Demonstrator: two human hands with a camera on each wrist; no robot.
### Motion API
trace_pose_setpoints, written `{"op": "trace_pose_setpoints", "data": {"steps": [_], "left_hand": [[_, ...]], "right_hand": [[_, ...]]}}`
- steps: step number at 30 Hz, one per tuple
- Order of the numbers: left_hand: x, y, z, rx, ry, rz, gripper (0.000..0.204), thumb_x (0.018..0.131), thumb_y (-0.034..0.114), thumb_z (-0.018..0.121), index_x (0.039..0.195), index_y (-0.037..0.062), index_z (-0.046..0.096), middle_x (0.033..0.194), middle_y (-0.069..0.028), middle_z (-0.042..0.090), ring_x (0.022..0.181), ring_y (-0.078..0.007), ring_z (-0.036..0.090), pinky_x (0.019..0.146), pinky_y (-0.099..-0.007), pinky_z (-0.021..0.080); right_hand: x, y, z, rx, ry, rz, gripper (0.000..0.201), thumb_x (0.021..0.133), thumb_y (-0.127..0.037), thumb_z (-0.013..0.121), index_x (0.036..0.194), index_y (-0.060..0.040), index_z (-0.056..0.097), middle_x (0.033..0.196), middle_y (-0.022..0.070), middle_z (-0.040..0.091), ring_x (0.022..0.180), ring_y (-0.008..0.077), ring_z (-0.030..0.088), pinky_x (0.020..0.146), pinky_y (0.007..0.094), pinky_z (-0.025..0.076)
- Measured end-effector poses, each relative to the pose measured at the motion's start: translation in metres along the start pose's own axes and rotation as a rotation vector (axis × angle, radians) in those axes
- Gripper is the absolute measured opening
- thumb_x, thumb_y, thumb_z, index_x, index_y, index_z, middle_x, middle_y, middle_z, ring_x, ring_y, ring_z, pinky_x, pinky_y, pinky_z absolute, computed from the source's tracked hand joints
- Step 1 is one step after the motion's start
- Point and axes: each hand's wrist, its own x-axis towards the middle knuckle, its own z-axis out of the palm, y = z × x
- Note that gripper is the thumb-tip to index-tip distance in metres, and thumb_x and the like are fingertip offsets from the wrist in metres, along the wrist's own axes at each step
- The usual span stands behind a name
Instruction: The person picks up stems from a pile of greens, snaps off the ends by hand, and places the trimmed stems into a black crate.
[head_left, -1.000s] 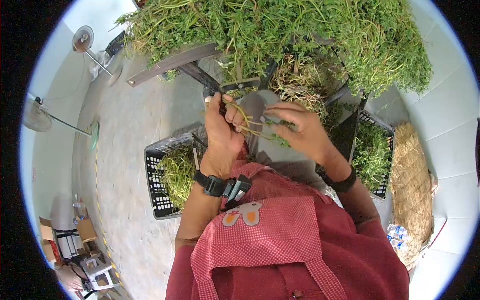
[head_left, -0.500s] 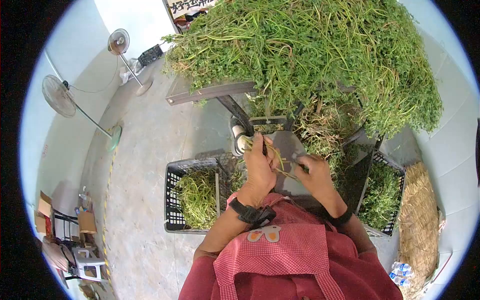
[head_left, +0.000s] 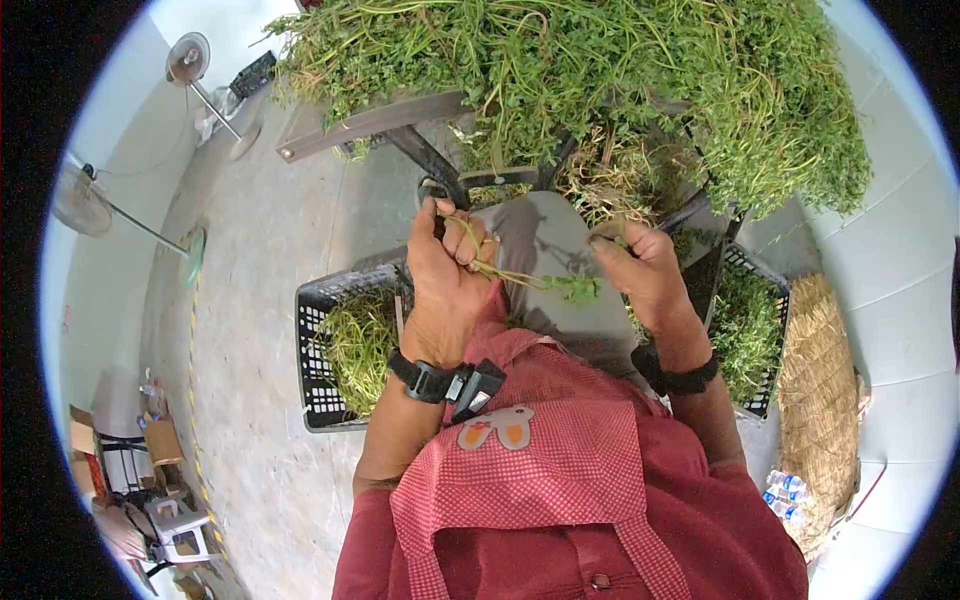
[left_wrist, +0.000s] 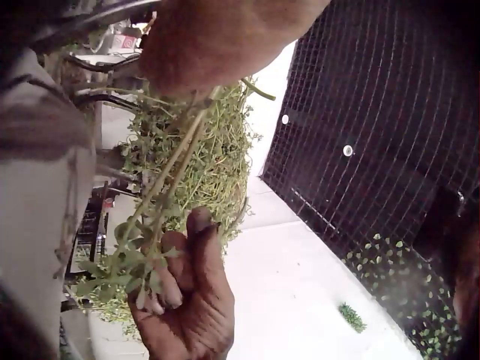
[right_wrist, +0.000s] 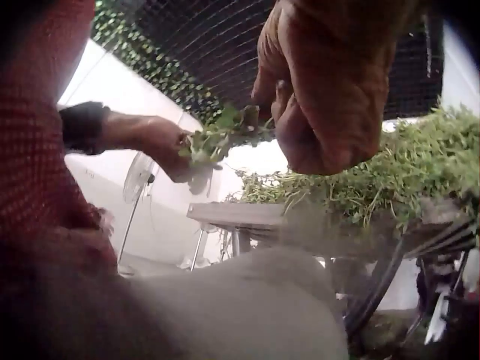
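Note:
My left hand (head_left: 448, 270) pinches the stems of a few leafy green sprigs (head_left: 576, 288). Their leafy ends point right, above the lap. Opposite them is my right hand (head_left: 652, 278), its fingers curled and its thumb drawn in beside the index finger, a little above and to the right of the leaves. From the left wrist, the stems (left_wrist: 176, 161) run down from under the left hand (left_wrist: 225, 45), and the leaves overlap the right hand (left_wrist: 191, 300). I cannot tell whether a scrap of leaf sits between the right fingertips.
A large heap of green plants (head_left: 600, 60) covers the table (head_left: 375, 122) in front. Black crates of greens stand left (head_left: 305, 360) and right (head_left: 765, 350). Pale, withered stems (head_left: 600, 180) lie under the table. A straw bundle (head_left: 820, 400) lies right; fans (head_left: 188, 60) stand far left.
The right hand has come away from the sprigs to the right, leaving their leafy ends in plain sight. The left hand keeps its hold. The head view has tilted down and back up.

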Motion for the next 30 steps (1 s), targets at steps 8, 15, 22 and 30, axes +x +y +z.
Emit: {"op": "trace_pose_setpoints", "data": {"steps": [8,15,22,30], "left_hand": [[0.0,0.0,-0.002,0.039,0.015,0.005,0.028,0.096,0.03,0.038,0.075,0.0139,0.049,0.047,0.0052,0.024,0.041,-0.008,0.024,0.038,-0.0231,0.022],[0.003,-0.002,-0.003,0.079,0.121,0.015,0.028,0.097,0.034,0.035,0.083,0.0119,0.044,0.053,0.0004,0.036,0.044,-0.0124,0.035,0.035,-0.0228,0.028],[-0.001,-0.008,-0.002,0.202,0.147,0.018,0.026,0.096,0.033,0.038,0.081,0.0131,0.047,0.055,0.004,0.037,0.045,-0.009,0.034,0.038,-0.0223,0.03],[-0.005,-0.016,-0.015,0.124,-0.007,-0.088,0.031,0.096,0.036,0.036,0.077,0.0154,0.05,0.053,0.006,0.036,0.043,-0.0084,0.028,0.037,-0.023,0.021]], "right_hand": [[-0.002,0.009,0.018,-0.581,-0.266,-0.155,0.024,0.078,-0.025,0.069,0.083,-0.0016,0.064,0.059,0.0103,0.053,0.056,0.0078,0.046,0.053,0.0277,0.041],[-0.003,0.01,0.016,-0.55,-0.307,-0.069,0.028,0.075,-0.024,0.07,0.084,0.0017,0.064,0.059,0.0094,0.055,0.056,0.0081,0.047,0.052,0.0284,0.041],[-0.001,0.013,0.02,-0.561,-0.198,-0.07,0.029,0.071,-0.024,0.068,0.084,0.0025,0.064,0.059,0.0126,0.056,0.054,0.0118,0.052,0.051,0.0317,0.043],[0.035,0.059,-0.024,-0.81,0.31,-0.134,0.03,0.071,-0.025,0.062,0.083,0.0018,0.063,0.069,0.0211,0.06,0.061,0.0249,0.061,0.056,0.0365,0.045]]}}
